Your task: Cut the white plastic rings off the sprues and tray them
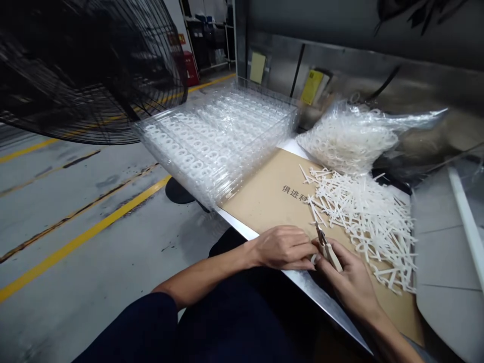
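My right hand is closed around nippers with pale handles, their dark metal jaws pointing up and away from me. Close against it, my left hand is closed, its fingertips meeting the right thumb. A small white plastic piece shows between the fingertips of both hands; its full shape is hidden. Just beyond the hands, a heap of thin white plastic sticks lies on the brown cardboard. Both hands are over the near edge of the table.
Stacked clear plastic trays with rows of white rings stand at the far left of the table. A clear bag full of white rings lies behind the heap. A large black fan is at upper left, and a grey panel at right.
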Demonstrator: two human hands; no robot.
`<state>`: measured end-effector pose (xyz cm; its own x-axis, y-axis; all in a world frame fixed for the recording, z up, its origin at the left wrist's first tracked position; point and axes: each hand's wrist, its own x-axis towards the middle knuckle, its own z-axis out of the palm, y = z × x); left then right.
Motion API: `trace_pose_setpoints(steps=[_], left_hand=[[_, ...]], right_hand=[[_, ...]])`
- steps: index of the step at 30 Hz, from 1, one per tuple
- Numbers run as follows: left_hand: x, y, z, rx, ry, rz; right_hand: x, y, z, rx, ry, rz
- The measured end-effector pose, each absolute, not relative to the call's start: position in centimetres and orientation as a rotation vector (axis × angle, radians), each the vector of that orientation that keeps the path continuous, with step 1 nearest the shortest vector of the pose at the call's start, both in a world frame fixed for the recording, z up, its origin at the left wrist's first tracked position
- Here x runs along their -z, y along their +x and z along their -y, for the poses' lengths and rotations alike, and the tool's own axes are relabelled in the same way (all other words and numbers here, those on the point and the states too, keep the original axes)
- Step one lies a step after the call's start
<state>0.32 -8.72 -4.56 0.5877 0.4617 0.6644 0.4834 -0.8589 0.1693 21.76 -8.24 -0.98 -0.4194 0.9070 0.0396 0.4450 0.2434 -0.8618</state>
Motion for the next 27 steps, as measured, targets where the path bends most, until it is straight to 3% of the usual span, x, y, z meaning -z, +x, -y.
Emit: trace_pose_setpoints(steps=[7, 13, 21, 27], left_hand=[[4.9, -0.2, 8.0, 1.583, -2.858, 1.122], [5.5, -0.6, 7.7, 1.646, -3.135, 1.176], [5.4, -0.8, 7.6, 1.675, -3.147, 1.079], [6.1, -0.3, 7.5, 1.369, -2.925, 0.966]], right_hand=[[2.9, 23.2, 7.8, -0.683, -1.006, 2.069], [2.7, 23.8, 7.3, -0.435, -0.594, 2.291], [1.8, 23.1, 7.8, -0.524, -0.658, 2.284], [2.4, 23.0, 8.3, -0.839, -0.907, 2.055]])
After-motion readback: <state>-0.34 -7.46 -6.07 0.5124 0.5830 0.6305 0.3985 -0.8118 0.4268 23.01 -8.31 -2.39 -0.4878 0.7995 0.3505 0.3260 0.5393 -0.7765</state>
